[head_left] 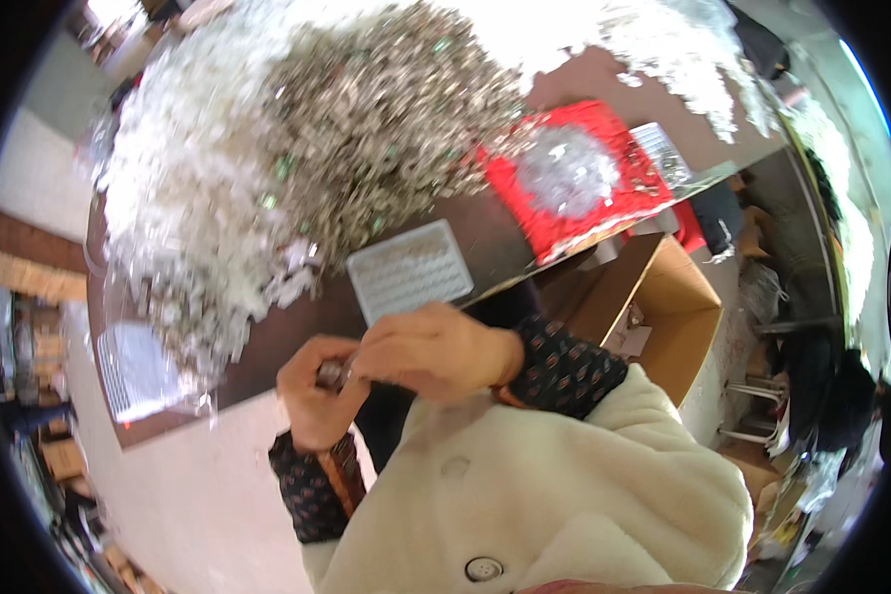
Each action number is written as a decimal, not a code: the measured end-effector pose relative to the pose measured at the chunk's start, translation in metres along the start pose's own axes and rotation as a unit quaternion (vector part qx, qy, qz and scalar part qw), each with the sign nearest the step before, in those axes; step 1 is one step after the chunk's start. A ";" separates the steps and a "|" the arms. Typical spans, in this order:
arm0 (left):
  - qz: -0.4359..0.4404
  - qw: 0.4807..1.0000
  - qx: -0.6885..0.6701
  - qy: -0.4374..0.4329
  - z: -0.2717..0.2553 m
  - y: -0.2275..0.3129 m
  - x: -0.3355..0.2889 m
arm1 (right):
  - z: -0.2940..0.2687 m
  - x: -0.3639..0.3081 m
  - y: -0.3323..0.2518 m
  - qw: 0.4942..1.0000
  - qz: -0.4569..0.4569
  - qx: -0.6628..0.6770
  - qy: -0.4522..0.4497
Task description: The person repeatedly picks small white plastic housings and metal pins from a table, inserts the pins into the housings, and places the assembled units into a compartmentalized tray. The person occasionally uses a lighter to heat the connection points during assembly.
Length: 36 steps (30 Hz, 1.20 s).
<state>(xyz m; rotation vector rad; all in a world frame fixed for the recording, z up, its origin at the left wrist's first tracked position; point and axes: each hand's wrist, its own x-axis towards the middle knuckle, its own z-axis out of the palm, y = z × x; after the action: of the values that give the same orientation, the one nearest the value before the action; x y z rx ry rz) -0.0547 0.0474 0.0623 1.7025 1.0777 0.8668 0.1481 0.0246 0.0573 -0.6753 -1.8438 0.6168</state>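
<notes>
Pinching a small piece [331, 374] in our left hand [312, 401], right hand [428, 348] bunched against it, we seem mid-piece, upper centre's metallic heap [386, 129] likely remaining.

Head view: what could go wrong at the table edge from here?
The small, blurred, greyish piece in the left hand might drop past the near edge of the brown table. The pale grey rectangular tray lies near the right hand, so a nudge could shift it off. Clear plastic pieces on the bright red sheet might spill over the edge.
</notes>
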 end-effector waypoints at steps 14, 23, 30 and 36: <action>-0.078 0.850 -0.517 0.066 0.044 -0.018 -0.027 | 0.027 -0.014 0.001 0.977 0.080 0.089 0.178; -0.031 0.871 -0.465 0.157 0.049 -0.023 -0.032 | 0.016 -0.006 -0.010 0.980 0.124 0.019 0.156; 0.026 0.914 -0.373 0.155 0.048 -0.025 -0.032 | 0.013 -0.004 -0.015 0.970 0.201 0.087 0.102; 0.061 0.918 -0.367 0.136 0.045 -0.032 -0.032 | 0.010 -0.008 -0.019 0.902 0.330 0.262 0.091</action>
<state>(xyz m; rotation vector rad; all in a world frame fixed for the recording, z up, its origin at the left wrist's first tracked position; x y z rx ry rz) -0.0360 0.0096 0.0140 1.0364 0.6815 1.4071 0.1377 0.0046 0.0617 -0.9457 -1.1609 1.3826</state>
